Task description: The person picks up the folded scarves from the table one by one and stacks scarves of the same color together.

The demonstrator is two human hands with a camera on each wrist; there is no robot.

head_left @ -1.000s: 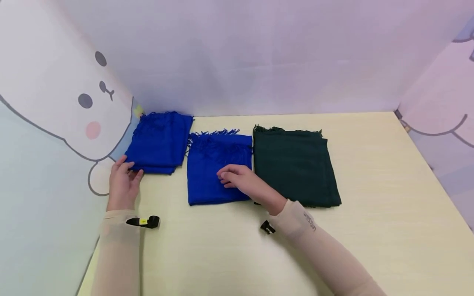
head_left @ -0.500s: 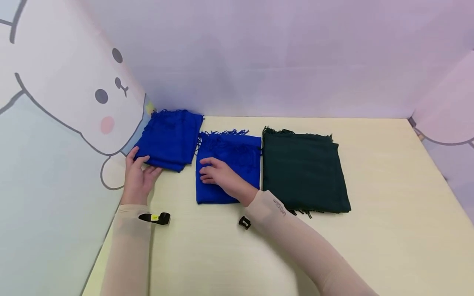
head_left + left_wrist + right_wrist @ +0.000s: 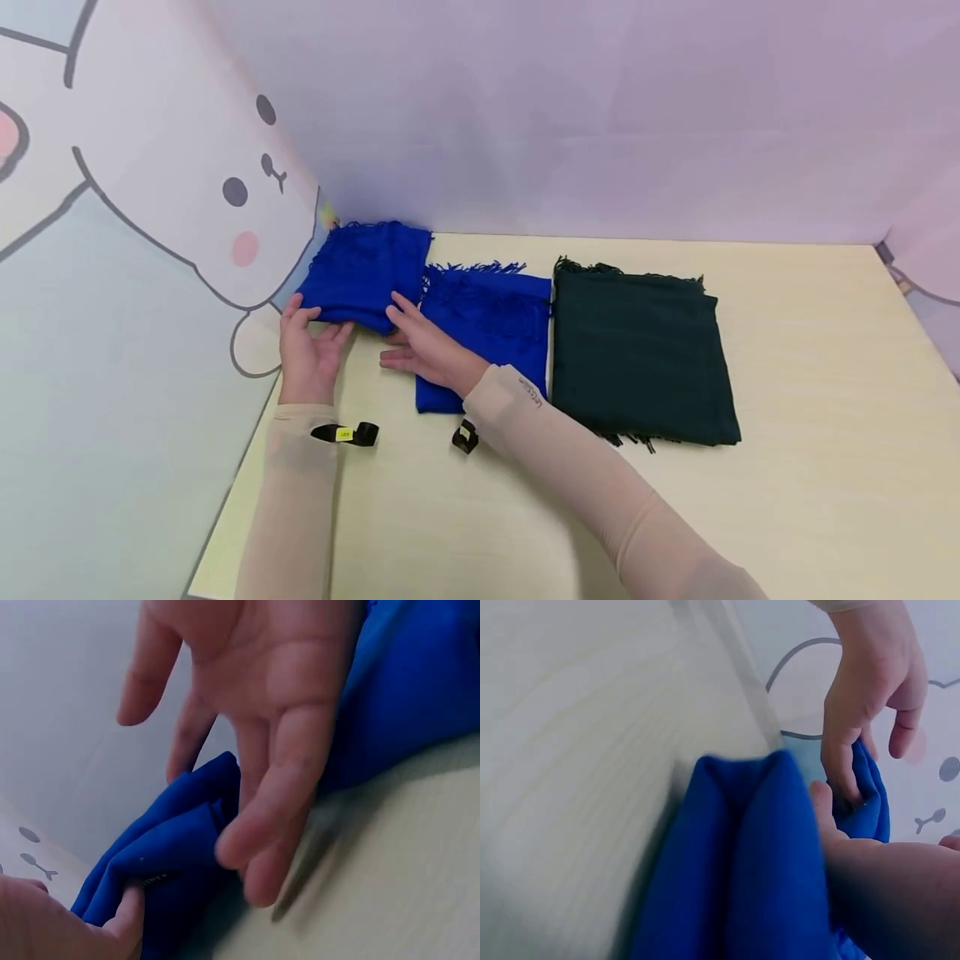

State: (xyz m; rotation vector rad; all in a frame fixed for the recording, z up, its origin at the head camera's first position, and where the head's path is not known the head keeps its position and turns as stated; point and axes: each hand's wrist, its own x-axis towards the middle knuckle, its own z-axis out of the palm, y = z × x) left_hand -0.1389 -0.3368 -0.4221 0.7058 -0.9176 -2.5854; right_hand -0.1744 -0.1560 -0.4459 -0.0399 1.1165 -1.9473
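In the head view, a folded blue scarf [image 3: 367,271] with fringe lies at the back left, its front edge raised a little. My left hand [image 3: 309,358] pinches its front left corner. My right hand [image 3: 433,346] reaches to its front right corner, fingers fairly straight and at the cloth. The left wrist view shows the fingers of my right hand [image 3: 277,742] around the cloth's edge and a digit of my left hand [image 3: 67,922] tucked into the fold. A second folded blue scarf [image 3: 491,325] lies beside it, partly hidden under my right hand.
To the right lies a folded dark green scarf [image 3: 637,358] with fringe. The pale wooden table [image 3: 817,400] is bounded by a cartoon-printed wall [image 3: 150,350] on the left and a plain lilac wall [image 3: 570,125] behind. Black straps sit at both wrists.
My right hand has moved left from above the middle blue scarf to the left scarf's corner. My left hand has raised that scarf's front edge. The view has shifted left.
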